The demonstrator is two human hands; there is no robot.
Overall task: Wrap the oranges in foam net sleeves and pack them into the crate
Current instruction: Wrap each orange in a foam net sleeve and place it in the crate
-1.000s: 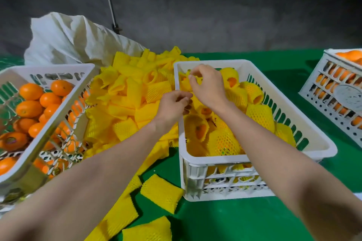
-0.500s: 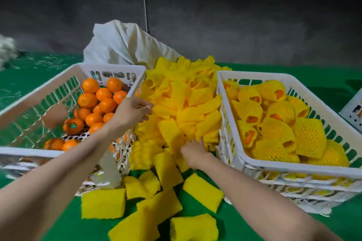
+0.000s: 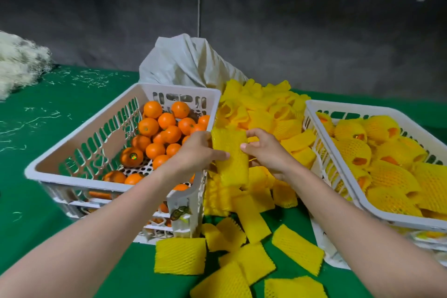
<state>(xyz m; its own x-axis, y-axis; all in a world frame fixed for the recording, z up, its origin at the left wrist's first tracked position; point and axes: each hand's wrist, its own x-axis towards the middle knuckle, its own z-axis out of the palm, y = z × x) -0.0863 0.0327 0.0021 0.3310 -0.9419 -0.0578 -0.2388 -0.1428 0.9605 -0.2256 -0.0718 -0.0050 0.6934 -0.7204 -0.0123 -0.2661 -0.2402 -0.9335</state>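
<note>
Between my hands hangs a flat yellow foam net sleeve (image 3: 232,159), lifted above the sleeve pile (image 3: 263,113). My left hand (image 3: 193,155) pinches its left edge with thumb and fingers. My right hand (image 3: 263,150) pinches its right edge. Bare oranges (image 3: 167,133) fill the white crate (image 3: 79,152) on the left. The white crate (image 3: 358,201) on the right holds several oranges wrapped in yellow sleeves (image 3: 384,159).
Loose flat sleeves (image 3: 251,256) lie on the green table cover in front of me. A white plastic bag (image 3: 188,63) stands behind the pile. A heap of pale shredded fibre (image 3: 17,63) sits far left. A dark wall closes the back.
My right hand rose from the pile with one sleeve. My left hand came across from the orange crate's rim and took the sleeve's other edge. The camera turned further left.
</note>
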